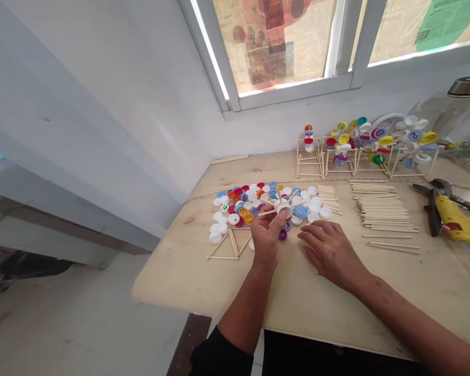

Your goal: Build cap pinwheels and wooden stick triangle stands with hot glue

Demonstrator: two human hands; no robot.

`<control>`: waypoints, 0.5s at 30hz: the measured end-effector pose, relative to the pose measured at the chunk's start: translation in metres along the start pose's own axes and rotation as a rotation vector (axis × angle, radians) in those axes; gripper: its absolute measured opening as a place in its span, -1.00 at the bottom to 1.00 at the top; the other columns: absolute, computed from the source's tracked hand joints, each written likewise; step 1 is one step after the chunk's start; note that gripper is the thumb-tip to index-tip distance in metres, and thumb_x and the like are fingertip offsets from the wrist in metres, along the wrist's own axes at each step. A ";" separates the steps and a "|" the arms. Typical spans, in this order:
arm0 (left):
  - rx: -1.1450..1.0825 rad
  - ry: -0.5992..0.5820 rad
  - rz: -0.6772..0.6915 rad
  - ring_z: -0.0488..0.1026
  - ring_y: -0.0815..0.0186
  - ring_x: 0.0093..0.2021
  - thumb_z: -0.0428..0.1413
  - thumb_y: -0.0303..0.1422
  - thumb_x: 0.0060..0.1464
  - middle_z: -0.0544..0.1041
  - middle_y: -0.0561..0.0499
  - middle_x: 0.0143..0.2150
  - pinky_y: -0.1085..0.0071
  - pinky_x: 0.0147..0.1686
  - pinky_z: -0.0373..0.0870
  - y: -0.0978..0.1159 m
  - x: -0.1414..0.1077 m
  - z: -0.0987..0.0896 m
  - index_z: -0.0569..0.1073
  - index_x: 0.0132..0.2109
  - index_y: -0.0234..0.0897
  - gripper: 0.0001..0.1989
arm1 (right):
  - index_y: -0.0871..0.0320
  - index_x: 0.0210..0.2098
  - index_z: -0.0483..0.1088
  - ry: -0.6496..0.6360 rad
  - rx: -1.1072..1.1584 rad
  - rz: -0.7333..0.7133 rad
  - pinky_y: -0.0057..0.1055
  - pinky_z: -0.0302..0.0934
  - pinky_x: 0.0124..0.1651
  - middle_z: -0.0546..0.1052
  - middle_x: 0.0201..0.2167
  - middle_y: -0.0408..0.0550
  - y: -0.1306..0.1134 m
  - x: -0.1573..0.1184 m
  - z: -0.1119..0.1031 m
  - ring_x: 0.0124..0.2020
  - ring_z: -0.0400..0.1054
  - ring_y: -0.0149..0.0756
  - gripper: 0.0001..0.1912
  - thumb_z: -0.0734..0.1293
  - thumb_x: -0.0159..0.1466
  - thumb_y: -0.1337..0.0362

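Note:
My left hand [267, 235] pinches a white cap hub [284, 210] with several short wooden sticks pointing out of it. My right hand [329, 250] hovers low over the table beside it, fingers apart and holding nothing. Behind both hands lies a spread of bottle caps [243, 211] in white, blue, red, orange and purple. A triangular stick frame [224, 257] rests on the table left of my left hand. Short sticks [329, 199] lie behind my right hand, and a pile of longer sticks [386, 209] is further right.
Several stick stands with cap wheels [340, 149] line the back of the wooden table [196, 282]. A yellow glue gun [456, 219] and black-handled pliers [433, 206] lie at the right. A glass jar [456, 112] stands at the back right, near the wall.

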State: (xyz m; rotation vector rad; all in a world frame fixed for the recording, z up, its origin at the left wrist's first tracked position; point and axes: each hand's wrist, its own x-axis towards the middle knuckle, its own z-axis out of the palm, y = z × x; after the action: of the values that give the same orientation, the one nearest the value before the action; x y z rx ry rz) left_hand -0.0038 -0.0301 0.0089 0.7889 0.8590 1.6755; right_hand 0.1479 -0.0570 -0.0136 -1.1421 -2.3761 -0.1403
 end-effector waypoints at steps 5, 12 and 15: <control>-0.012 -0.008 -0.011 0.43 0.45 -0.50 0.34 -0.28 -0.22 0.47 0.11 -0.50 0.49 -0.39 0.37 0.001 0.000 -0.001 0.39 -0.31 -0.30 -0.65 | 0.14 -0.07 0.39 -0.085 -0.027 -0.042 -0.20 0.05 -0.06 0.48 -0.05 0.04 -0.017 0.015 0.007 -0.02 0.23 -0.11 -0.72 0.23 0.23 0.39; 0.003 -0.005 -0.008 0.42 0.45 -0.50 0.34 -0.26 -0.23 0.45 0.13 -0.51 0.49 -0.39 0.35 0.003 0.000 -0.001 0.38 -0.32 -0.30 -0.64 | 0.13 -0.19 0.41 -0.142 -0.101 -0.033 -0.22 0.02 -0.13 0.48 -0.21 0.04 -0.023 0.031 0.023 -0.13 0.24 -0.16 -0.81 0.22 0.25 0.39; 0.001 0.001 -0.004 0.41 0.46 -0.51 0.34 -0.27 -0.22 0.45 0.13 -0.50 0.50 -0.40 0.34 0.004 0.000 -0.001 0.38 -0.32 -0.30 -0.64 | 0.14 -0.26 0.41 -0.157 -0.119 -0.033 -0.23 0.00 -0.15 0.48 -0.25 0.01 -0.023 0.033 0.028 -0.16 0.23 -0.18 -0.85 0.21 0.26 0.39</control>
State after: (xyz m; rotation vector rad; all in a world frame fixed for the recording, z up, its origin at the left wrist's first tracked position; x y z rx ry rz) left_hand -0.0065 -0.0311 0.0112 0.7863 0.8618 1.6720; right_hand 0.1027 -0.0404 -0.0193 -1.2082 -2.5550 -0.2135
